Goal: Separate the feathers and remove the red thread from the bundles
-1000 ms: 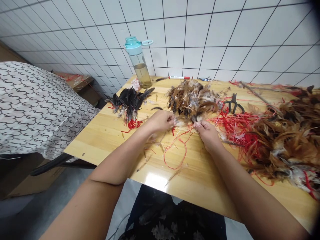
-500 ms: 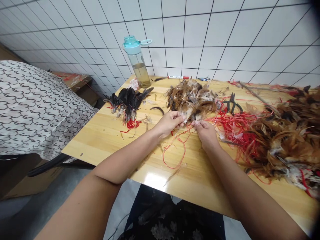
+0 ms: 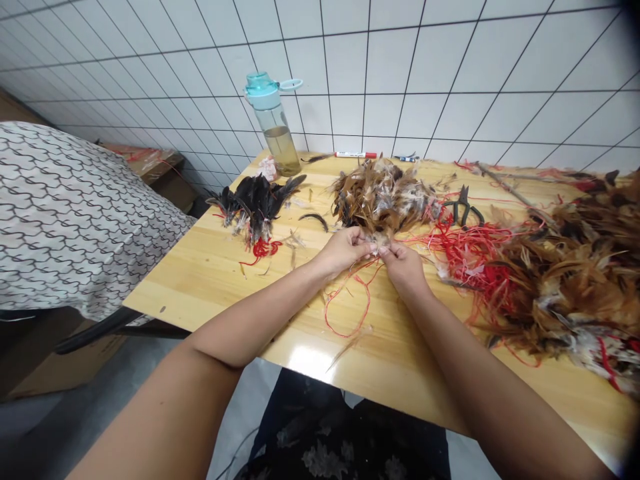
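Observation:
My left hand [image 3: 350,250] is closed in a pinch on the pale quill ends of some brown feathers, at the near edge of a brown feather pile [image 3: 383,193]. Close against it, my right hand [image 3: 403,263] pinches at the same feather ends. The fingertips of both hands nearly meet, and what lies between them is partly hidden. From under the fingers a red string [image 3: 345,333] loops toward me on the wooden table [image 3: 220,280]. To the right spreads a tangle of red string [image 3: 480,257].
Black feathers [image 3: 257,203] tied with red string lie left, before a water bottle [image 3: 280,143]. Pliers [image 3: 465,208] sit behind the red tangle. A large brown feather heap [image 3: 585,280] covers the right side. A red marker [image 3: 355,155] lies by the tiled wall. A patterned cloth [image 3: 85,220] is at left.
My hands have come together: the right hand has moved left, and the left hand slightly right, so their fingertips almost touch at the feather ends. The red loop stays in place.

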The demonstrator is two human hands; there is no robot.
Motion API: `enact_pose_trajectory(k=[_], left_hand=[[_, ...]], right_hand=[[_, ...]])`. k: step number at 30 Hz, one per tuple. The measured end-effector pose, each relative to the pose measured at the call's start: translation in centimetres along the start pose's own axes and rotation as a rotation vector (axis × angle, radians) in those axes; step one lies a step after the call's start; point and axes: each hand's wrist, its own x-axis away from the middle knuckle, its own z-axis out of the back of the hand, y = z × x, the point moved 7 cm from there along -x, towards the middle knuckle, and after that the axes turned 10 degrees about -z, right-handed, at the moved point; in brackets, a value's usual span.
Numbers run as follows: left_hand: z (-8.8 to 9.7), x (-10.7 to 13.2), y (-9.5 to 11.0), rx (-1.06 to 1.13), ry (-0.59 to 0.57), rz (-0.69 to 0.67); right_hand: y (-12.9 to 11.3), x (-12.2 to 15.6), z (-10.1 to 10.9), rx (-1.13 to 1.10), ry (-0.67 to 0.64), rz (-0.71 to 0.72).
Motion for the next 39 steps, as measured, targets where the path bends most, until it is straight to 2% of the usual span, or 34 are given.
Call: enact_pose_trajectory(k=[6,12,16,22,32,39], left_hand=[[0.1,-0.1,-0.4,-0.029,-0.042,0.004],[0.2,0.0,-0.5,-0.161,-0.059,-0.033],[0.5,-0.2,-0.2,-0.167,-0.005,-0.076],[0.3,-0.1,0.4,-0.066,0.002,-0.068],[0.6,-0.2,0.3,-0.221,-0.051,-0.165],[-0.2,0.5,1.1,0.07,-0.071,-0.142]], right_hand=[[-0.7,0.5,0.1,0.138,0.052,-0.012],[-0.7,0.6,0.2,0.181,0.103,0.027],[-0.7,0.5,0.0,0.142,0.062,0.031],[-0.9,0.5,-0.1,0.074,0.02,0.079],[-0.7,0.5,-0.8,-0.043,-0.087,0.098],[-1.4,0.9,-0.1,0.088,-0.037,0.071]])
